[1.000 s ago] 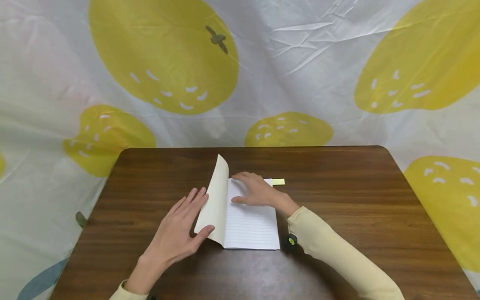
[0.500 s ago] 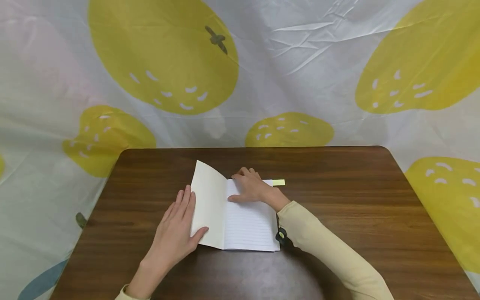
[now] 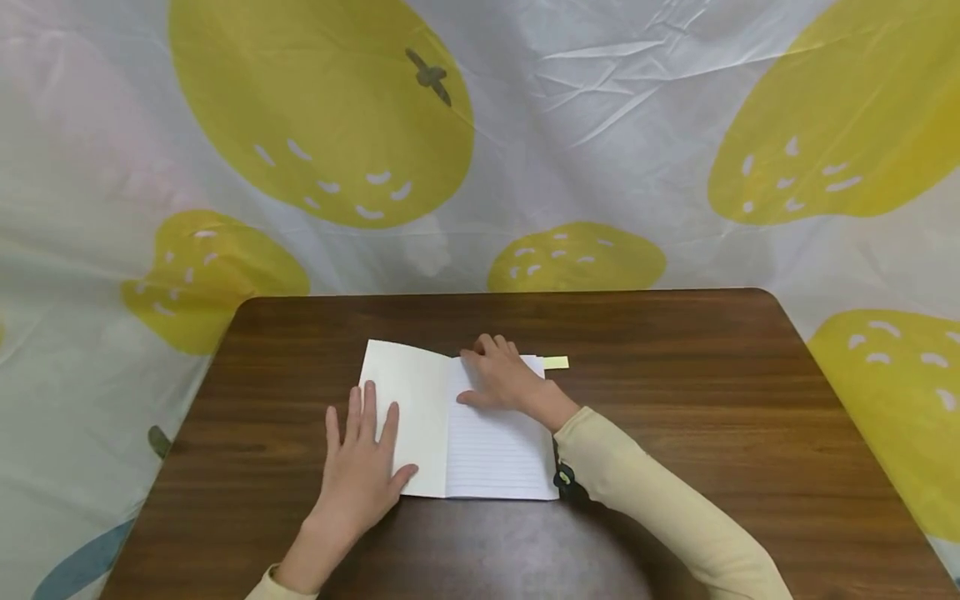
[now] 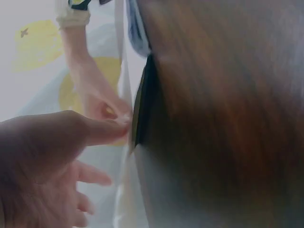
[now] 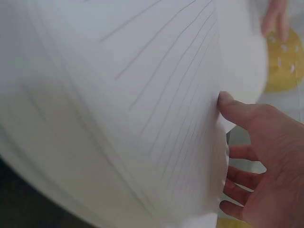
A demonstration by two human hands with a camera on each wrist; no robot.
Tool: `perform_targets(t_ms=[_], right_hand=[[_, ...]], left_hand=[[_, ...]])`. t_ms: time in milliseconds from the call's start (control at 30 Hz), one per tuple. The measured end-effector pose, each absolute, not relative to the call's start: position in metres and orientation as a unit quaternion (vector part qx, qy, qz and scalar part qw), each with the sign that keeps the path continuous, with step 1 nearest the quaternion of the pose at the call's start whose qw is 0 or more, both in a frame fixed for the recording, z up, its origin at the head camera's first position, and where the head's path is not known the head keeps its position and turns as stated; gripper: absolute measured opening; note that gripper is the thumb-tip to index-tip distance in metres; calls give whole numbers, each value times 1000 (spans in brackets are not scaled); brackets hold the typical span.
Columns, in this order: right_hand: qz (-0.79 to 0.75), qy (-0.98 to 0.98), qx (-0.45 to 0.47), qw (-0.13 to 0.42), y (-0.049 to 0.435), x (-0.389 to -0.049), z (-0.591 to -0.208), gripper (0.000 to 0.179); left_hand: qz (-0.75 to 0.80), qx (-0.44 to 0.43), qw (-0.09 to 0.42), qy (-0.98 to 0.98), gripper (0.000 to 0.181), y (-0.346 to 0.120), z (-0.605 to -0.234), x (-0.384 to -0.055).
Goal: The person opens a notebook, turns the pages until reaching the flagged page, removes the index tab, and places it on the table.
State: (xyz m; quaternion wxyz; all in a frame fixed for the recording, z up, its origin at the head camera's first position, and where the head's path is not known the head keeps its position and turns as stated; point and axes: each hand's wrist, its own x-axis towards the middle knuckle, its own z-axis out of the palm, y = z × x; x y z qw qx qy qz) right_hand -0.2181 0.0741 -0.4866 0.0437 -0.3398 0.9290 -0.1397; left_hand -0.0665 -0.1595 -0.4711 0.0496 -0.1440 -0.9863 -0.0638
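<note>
An opened notebook (image 3: 498, 458) lies on the table, with a lined white page on the right and its plain cream cover (image 3: 420, 417) folded to the left. My left hand (image 3: 360, 471) lies on the cover's left part, fingers spread and straight, thumb near the lower edge. My right hand (image 3: 502, 375) rests at the top of the lined page. Its thumb touches the paper, and its fingers reach the upper edge, as the right wrist view also shows with the right hand (image 5: 266, 156). A pale yellow tab (image 3: 556, 362) sticks out at the notebook's upper right.
The dark brown wooden table (image 3: 697, 375) extends around the notebook on all sides. Behind it hangs a light cloth (image 3: 600, 125) printed with large yellow fruits. A small dark wrist device (image 3: 564, 477) sits under the right sleeve (image 3: 660, 500).
The cover, which stood raised near the middle, has swung left and down nearly flat. My left hand has moved from its outer edge onto its surface. My right hand has shifted slightly left.
</note>
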Motion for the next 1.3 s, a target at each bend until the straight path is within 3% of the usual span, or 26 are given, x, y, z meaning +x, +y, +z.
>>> perform_targets(t_ms=[233,367,567,900,1133,1300], right_hand=[[-122,934,-336,11,71,-217,-486,67],[-111,942,-318,15,74,-217,-483,69],[-127,947,-293,25,90,-215,-482,67],[-124,946,-298,-30,119,-211,-485,60],[-152,932,-321,-69,136,-206,-490,62],[-174,930,-320,-59,144,-202,-495,68]], left_hand=[[-137,-151,-86,-975,70,-144,-482,-62],[-155,-135,-122,-971,69,-138,-485,-62],[-160,-124,-123,-972,69,-132,-487,-62],[-165,-111,-120,-973,73,-130,-488,-64],[-160,-109,-123,-973,78,-129,-490,-65],[-158,-104,-122,-974,78,-129,-491,-65]])
